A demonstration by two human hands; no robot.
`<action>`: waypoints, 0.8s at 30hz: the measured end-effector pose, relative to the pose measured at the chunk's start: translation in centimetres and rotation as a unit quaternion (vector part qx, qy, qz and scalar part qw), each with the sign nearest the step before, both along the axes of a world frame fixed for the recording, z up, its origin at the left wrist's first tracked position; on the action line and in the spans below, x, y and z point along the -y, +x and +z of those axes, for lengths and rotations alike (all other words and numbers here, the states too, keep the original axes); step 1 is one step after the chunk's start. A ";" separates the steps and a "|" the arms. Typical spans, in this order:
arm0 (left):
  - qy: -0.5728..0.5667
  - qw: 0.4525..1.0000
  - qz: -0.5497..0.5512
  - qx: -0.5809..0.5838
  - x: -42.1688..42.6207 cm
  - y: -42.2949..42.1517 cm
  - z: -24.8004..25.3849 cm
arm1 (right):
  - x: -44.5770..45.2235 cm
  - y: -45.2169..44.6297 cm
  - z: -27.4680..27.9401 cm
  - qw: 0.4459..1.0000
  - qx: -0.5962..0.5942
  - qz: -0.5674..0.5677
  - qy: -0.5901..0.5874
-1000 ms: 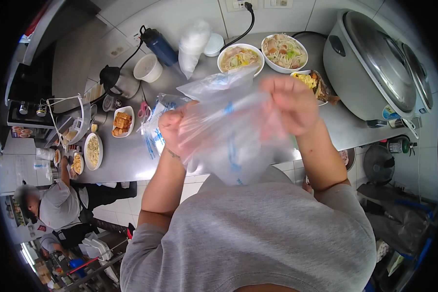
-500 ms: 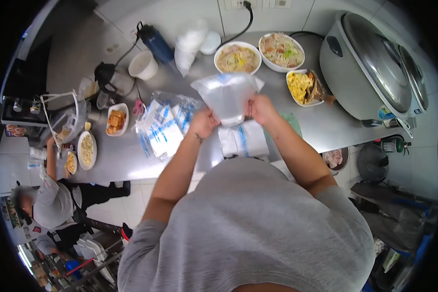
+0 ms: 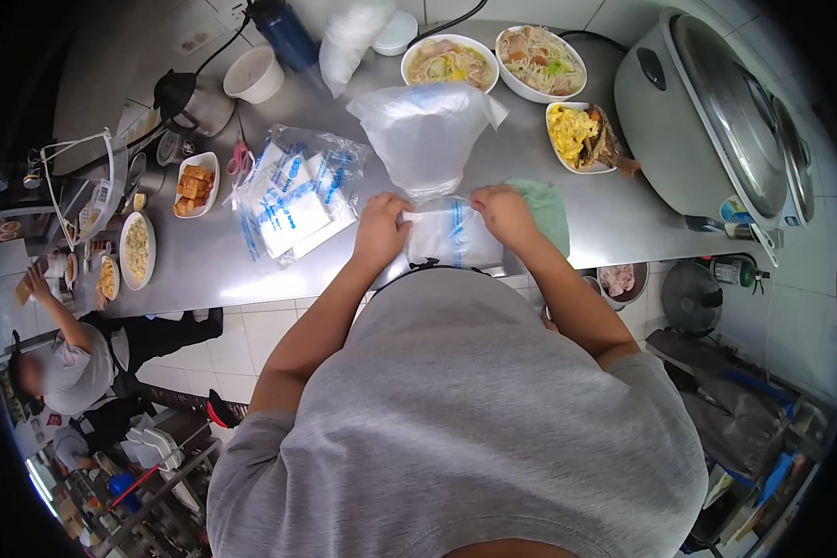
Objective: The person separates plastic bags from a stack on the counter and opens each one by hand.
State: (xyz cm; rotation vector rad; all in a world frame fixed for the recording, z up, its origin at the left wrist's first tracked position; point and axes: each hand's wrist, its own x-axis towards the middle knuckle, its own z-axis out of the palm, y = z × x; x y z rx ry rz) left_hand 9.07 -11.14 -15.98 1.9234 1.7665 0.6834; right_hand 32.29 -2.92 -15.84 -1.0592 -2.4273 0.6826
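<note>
A flat stack of folded clear plastic bags [image 3: 458, 244] with blue print lies at the counter's front edge, before my body. My left hand [image 3: 381, 231] is closed at the far left corner of the stack, fingers curled against the plastic. At the far right corner, my right hand [image 3: 505, 216] is closed too, its fingertips pinching the plastic edge. Just beyond both hands stands an opened, translucent plastic bag [image 3: 423, 139], its mouth spread wide and upward, apart from my fingers. A green cloth [image 3: 546, 214] lies beside my right hand.
Packs of printed plastic bags [image 3: 298, 200] lie left. Behind are two noodle bowls [image 3: 450, 63] and a dish of egg and fish [image 3: 581, 138]. A large rice cooker [image 3: 688, 139] stands right. Another person [image 3: 70, 363] works at far left, near a tofu dish [image 3: 195, 186].
My hands have let go of the opened bag, which now stands on the counter. They have come down and back to the stack's far corners. The view has shifted slightly.
</note>
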 end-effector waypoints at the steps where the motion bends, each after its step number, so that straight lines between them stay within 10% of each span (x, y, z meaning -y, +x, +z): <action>1: 0.038 0.999 -0.003 -0.007 0.2 0.1 0.4 | 0.3 0.1 0.8 0.998 -0.011 0.008 0.053; 5: 0.048 0.997 -0.062 0.023 0.4 1.3 4.3 | 0.7 0.2 3.4 0.993 -0.030 0.044 0.104; 11: 0.034 0.993 -0.082 0.074 0.9 3.2 7.6 | 2.8 -0.1 8.5 0.965 -0.071 0.027 -0.253; 24: 0.004 0.955 -0.064 0.291 1.7 3.8 12.3 | 4.8 0.2 15.3 0.964 -0.089 0.014 -0.251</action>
